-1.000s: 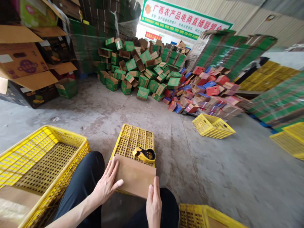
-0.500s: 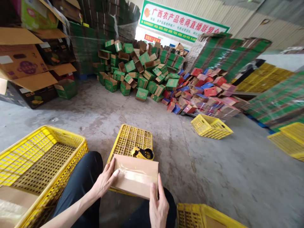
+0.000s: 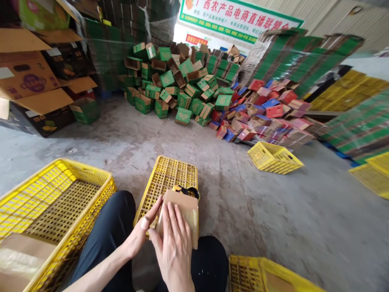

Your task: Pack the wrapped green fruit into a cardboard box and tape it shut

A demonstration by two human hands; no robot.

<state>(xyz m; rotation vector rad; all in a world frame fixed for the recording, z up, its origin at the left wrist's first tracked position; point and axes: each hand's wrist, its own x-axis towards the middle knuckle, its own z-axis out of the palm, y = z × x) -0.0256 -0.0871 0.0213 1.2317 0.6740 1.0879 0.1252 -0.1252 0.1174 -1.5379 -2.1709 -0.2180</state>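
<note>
A small brown cardboard box (image 3: pixel 192 209) with clear tape across it stands over an upturned yellow crate (image 3: pixel 172 170) between my knees. My left hand (image 3: pixel 141 237) steadies the box's left side, its fingers straight and close together along the edge. Across the box's upper face lies my right hand (image 3: pixel 174 243), fingers stretched out flat, with its thumb apart toward the left hand. Just behind the box, a yellow and black tape dispenser (image 3: pixel 190 191) rests on the crate, partly hidden by it.
To my left is a yellow basket (image 3: pixel 111 182) with a taped cardboard box (image 3: pixel 24 259) in it. Another yellow basket (image 3: pixel 261 263) stands at lower right. Ahead are piles of green boxes (image 3: pixel 184 115) and red and blue boxes (image 3: pixel 275 111). A yellow crate (image 3: pixel 275 158) sits nearer.
The box has turned so a narrower side shows. My right hand has moved from its right end to lie flat on it. The left hand has shifted along the left side.
</note>
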